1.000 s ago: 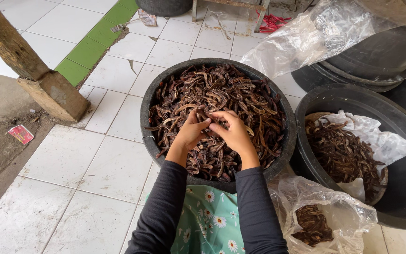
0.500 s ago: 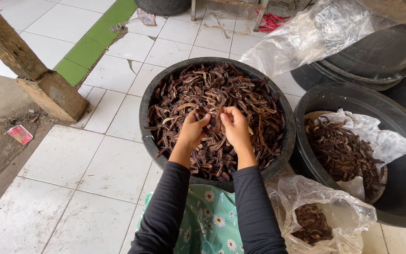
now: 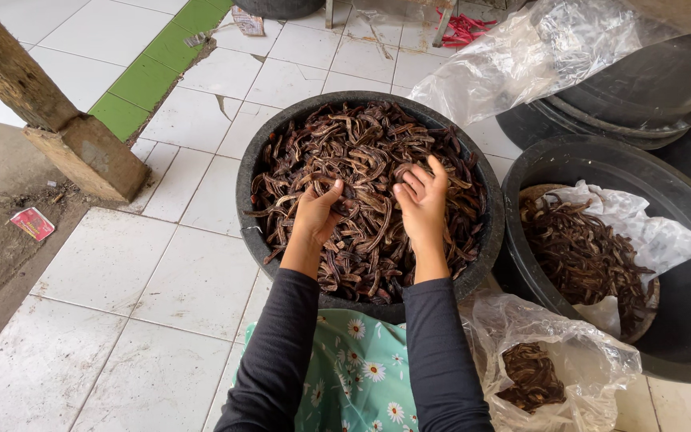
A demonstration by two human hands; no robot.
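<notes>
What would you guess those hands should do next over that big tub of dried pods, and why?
Probably lower both hands back into the pile: the left hand pinches pods in the black tub, while the right hand hangs open and empty just above them.

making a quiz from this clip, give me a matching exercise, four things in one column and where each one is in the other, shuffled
Things:
1. left hand
2. clear bag of pods
3. wooden post
4. red wrapper

Places:
A. top left, on a concrete block
B. in the black basin of dark dried pods
C. on the bare ground at the far left
D. on the tiles at the lower right

Pairs: 1-B, 2-D, 3-A, 4-C
</notes>
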